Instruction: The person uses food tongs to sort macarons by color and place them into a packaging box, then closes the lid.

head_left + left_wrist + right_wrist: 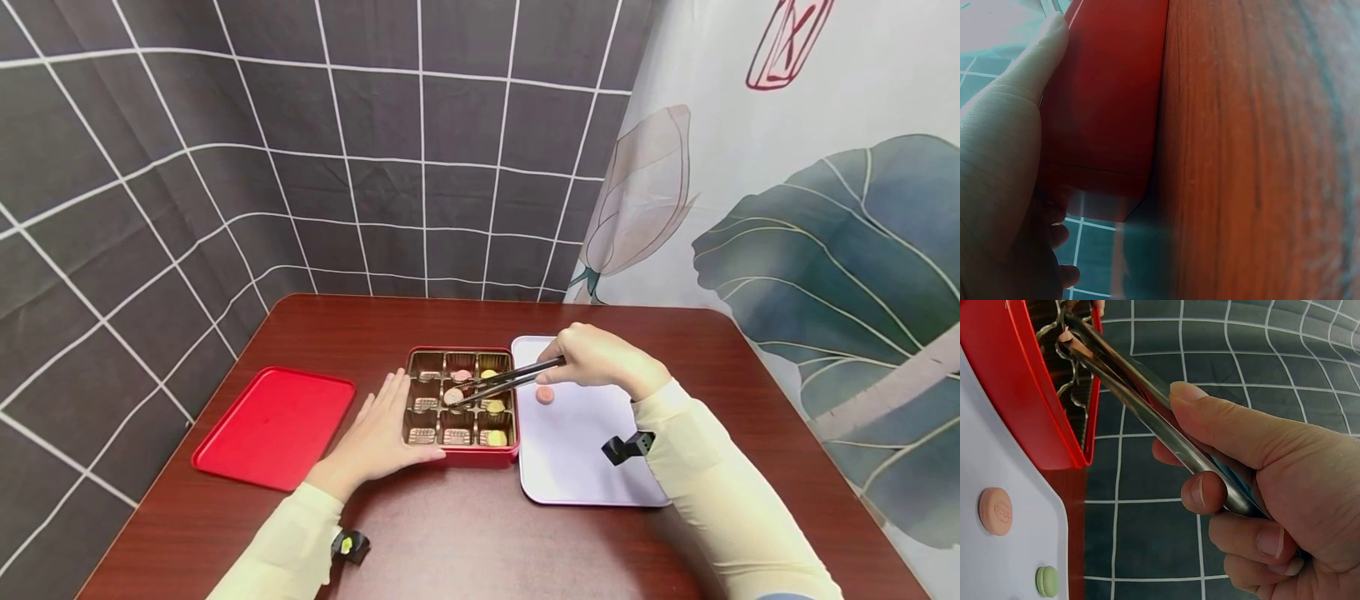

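Left hand [378, 437]: fingers extended, apparently bracing red box [472, 457] beside it; right hand [596, 358]: curled round tongs [1160, 428], apparently suiting narrow compartments [457, 436].

A right hand [1285, 481] grips metal tongs [1160, 428], thumb pressed to one arm and fingers curled about the other, the tips reaching into a red box [1022, 400] fitted with a wavy-edged, dark metallic insert [1041, 312]. A peach-coloured bit [1066, 336] shows at the tips, too small to make out. On a pale tray [997, 453] beside the box lie an embossed orange-pink disc [996, 511] and a green round [1047, 581]. A dark, white-gridded backdrop [1147, 544] fills the rest.
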A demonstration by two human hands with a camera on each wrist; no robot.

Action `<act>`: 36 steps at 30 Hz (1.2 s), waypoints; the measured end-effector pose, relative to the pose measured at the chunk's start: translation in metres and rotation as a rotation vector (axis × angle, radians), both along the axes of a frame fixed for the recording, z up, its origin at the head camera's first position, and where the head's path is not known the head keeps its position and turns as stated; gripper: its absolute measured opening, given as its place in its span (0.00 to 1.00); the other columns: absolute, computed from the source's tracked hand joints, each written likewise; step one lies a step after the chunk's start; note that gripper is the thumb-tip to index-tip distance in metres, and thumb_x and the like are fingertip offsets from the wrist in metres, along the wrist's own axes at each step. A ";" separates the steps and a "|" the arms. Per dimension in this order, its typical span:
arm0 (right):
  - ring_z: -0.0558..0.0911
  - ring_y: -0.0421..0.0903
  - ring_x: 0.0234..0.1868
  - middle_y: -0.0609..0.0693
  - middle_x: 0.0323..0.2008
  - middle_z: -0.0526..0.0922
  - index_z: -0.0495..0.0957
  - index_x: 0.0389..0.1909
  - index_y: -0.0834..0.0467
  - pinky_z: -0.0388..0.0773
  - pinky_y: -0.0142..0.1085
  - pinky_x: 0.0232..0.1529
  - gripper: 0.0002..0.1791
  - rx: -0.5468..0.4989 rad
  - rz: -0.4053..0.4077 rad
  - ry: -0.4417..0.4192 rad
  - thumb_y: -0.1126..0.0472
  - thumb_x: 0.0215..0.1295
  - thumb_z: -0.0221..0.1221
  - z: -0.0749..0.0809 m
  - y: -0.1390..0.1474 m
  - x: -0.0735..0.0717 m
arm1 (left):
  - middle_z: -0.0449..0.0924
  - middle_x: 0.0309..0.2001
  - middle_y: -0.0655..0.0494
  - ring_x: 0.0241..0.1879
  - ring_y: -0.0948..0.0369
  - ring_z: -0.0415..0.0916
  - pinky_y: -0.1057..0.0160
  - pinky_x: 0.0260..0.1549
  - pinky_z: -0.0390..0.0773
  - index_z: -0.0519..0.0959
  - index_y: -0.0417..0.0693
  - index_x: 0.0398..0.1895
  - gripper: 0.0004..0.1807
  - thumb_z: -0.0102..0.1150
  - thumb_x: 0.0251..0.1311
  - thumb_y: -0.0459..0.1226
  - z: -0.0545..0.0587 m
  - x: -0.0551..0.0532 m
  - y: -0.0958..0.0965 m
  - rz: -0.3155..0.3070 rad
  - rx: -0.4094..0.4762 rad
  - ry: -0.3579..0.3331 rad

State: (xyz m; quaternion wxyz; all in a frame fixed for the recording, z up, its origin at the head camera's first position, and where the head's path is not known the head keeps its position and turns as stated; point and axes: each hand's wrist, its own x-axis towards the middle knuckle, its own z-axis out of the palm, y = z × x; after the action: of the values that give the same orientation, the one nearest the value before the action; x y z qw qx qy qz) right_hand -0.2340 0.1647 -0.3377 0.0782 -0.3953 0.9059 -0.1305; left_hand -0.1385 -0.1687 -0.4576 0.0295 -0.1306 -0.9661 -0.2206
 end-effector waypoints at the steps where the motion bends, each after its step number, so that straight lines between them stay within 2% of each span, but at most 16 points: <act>1: 0.71 0.35 0.18 0.34 0.15 0.74 0.85 0.26 0.41 0.68 0.32 0.19 0.04 0.000 0.001 -0.006 0.48 0.56 0.68 0.000 0.000 0.000 | 0.43 0.76 0.42 0.74 0.49 0.39 0.40 0.67 0.50 0.46 0.37 0.75 0.74 0.54 0.34 0.79 0.000 0.000 0.000 -0.002 0.000 0.000; 10: 0.73 0.36 0.19 0.36 0.17 0.77 0.85 0.27 0.43 0.71 0.33 0.20 0.04 0.016 -0.023 -0.033 0.49 0.56 0.68 0.002 -0.003 0.000 | 0.42 0.76 0.43 0.75 0.49 0.38 0.40 0.67 0.50 0.46 0.38 0.75 0.74 0.51 0.33 0.81 -0.001 0.000 -0.001 0.000 -0.011 -0.001; 15: 0.74 0.36 0.14 0.38 0.17 0.78 0.85 0.27 0.45 0.72 0.33 0.18 0.05 0.036 -0.034 -0.080 0.50 0.57 0.68 0.006 -0.007 0.000 | 0.41 0.76 0.44 0.75 0.49 0.38 0.41 0.67 0.50 0.45 0.38 0.75 0.73 0.52 0.34 0.80 0.000 0.000 0.000 -0.002 -0.004 -0.006; 20: 0.73 0.35 0.11 0.38 0.16 0.77 0.85 0.26 0.46 0.72 0.34 0.21 0.06 0.052 -0.003 -0.056 0.50 0.57 0.67 0.010 -0.010 0.000 | 0.42 0.76 0.44 0.75 0.49 0.38 0.41 0.67 0.50 0.46 0.38 0.75 0.74 0.52 0.34 0.80 0.000 0.001 0.000 0.000 -0.004 -0.009; 25: 0.73 0.35 0.13 0.38 0.16 0.78 0.84 0.26 0.44 0.72 0.34 0.23 0.05 0.067 0.013 -0.033 0.49 0.57 0.67 0.009 -0.011 -0.002 | 0.42 0.76 0.44 0.75 0.49 0.39 0.41 0.67 0.50 0.46 0.38 0.75 0.74 0.52 0.34 0.80 -0.001 0.000 0.000 -0.001 -0.005 -0.009; 31: 0.72 0.36 0.19 0.36 0.14 0.75 0.86 0.27 0.43 0.69 0.33 0.23 0.05 0.083 -0.004 -0.026 0.48 0.55 0.68 0.011 -0.015 -0.003 | 0.42 0.76 0.44 0.75 0.49 0.38 0.40 0.67 0.50 0.46 0.38 0.75 0.73 0.54 0.34 0.79 0.000 0.000 0.000 0.000 0.001 -0.007; 36: 0.71 0.37 0.20 0.36 0.14 0.74 0.86 0.26 0.43 0.68 0.33 0.22 0.05 0.107 -0.011 -0.016 0.48 0.55 0.69 0.014 -0.020 -0.004 | 0.42 0.76 0.44 0.75 0.50 0.38 0.40 0.67 0.50 0.46 0.38 0.75 0.74 0.52 0.34 0.80 -0.001 0.000 -0.001 0.001 -0.001 -0.007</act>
State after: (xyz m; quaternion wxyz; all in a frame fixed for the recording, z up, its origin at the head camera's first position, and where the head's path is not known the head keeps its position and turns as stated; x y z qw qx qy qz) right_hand -0.2382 0.1445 -0.3237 0.1057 -0.3843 0.9131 -0.0856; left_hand -0.1390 -0.1694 -0.4583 0.0261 -0.1294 -0.9664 -0.2203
